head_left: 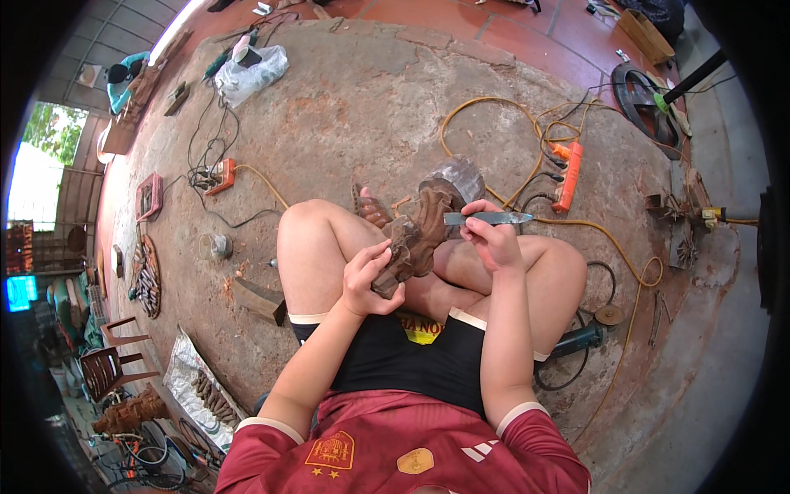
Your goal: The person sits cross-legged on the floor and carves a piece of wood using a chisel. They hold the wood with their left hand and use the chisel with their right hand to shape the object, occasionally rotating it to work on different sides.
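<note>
Head view. Item: carved wooden piece (428,229), dark brown, irregular in relief, held above the crossed legs; lower end in the left hand, upper end near a round grey block (461,175). Whether piece and block touch: cannot tell.

Left hand (367,281): closed around the lower end of the carving, fingers over its left side, thumb beneath, near the bottom edge. Forearm slants up and rightward from the lower edge, elbow bent.

Right hand (494,243): pinching a flat grey blade (500,218) between thumb and fingers, grip narrow. Blade lies roughly crosswise, pointed end to the right, blunt end at the carving's right side; contact cannot be told. Forearm nearly upright in view, hand just right of the carving, remaining fingers curled.

Surroundings: orange power strip (568,177) with yellow cable (615,239), right, on the worn floor (354,107); white plastic bag (253,78), upper left.
</note>
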A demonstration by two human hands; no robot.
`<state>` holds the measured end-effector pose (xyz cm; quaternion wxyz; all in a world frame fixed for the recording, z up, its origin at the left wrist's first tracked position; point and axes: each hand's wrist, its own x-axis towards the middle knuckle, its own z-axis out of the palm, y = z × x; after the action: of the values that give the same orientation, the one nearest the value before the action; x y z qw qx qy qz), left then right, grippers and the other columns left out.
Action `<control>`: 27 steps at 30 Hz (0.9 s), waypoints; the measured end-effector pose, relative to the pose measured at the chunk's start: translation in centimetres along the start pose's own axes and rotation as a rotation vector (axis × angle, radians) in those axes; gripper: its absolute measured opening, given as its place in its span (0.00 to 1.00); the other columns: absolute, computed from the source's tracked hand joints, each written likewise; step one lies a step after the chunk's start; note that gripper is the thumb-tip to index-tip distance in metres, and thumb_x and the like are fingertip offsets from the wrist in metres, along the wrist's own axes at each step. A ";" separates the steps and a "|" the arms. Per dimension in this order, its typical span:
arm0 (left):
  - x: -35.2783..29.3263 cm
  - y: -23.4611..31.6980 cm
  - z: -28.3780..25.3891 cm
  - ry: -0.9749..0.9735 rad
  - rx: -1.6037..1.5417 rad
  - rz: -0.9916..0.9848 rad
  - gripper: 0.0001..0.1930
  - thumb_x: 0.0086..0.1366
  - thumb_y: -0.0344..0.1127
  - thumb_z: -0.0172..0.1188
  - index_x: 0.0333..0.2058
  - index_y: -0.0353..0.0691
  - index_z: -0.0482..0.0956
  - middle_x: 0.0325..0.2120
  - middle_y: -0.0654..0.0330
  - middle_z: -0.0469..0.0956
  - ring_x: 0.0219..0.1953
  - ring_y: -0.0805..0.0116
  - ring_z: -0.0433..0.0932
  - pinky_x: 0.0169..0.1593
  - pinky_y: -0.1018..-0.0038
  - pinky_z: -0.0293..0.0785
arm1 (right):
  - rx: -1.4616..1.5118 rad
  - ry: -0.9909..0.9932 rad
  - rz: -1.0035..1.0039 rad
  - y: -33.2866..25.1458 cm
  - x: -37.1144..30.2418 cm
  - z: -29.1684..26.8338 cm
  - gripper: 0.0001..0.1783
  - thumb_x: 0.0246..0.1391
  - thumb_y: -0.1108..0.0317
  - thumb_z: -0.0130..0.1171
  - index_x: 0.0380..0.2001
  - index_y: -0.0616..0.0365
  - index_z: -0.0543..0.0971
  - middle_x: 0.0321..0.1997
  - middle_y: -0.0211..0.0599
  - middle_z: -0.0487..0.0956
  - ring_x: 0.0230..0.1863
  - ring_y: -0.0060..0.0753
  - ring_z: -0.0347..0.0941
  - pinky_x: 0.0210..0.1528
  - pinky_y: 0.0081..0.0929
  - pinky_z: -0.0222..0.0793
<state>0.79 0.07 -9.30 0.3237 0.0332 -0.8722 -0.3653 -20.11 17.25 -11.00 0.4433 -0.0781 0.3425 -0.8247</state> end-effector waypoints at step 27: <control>0.1 0.3 -0.1 -0.048 0.030 0.048 0.30 0.35 0.31 0.69 0.43 0.29 0.77 0.42 0.37 0.78 0.40 0.46 0.82 0.44 0.62 0.80 | -0.827 0.183 -0.158 2.5 1.5 -0.9 0.08 0.49 0.72 0.69 0.34 0.62 0.84 0.32 0.32 0.83 0.34 0.22 0.76 0.38 0.22 0.71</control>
<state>0.82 0.19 -9.06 0.3109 0.0085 -0.8855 -0.3451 -19.68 15.62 -13.50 0.2780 -0.2016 0.6752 -0.6529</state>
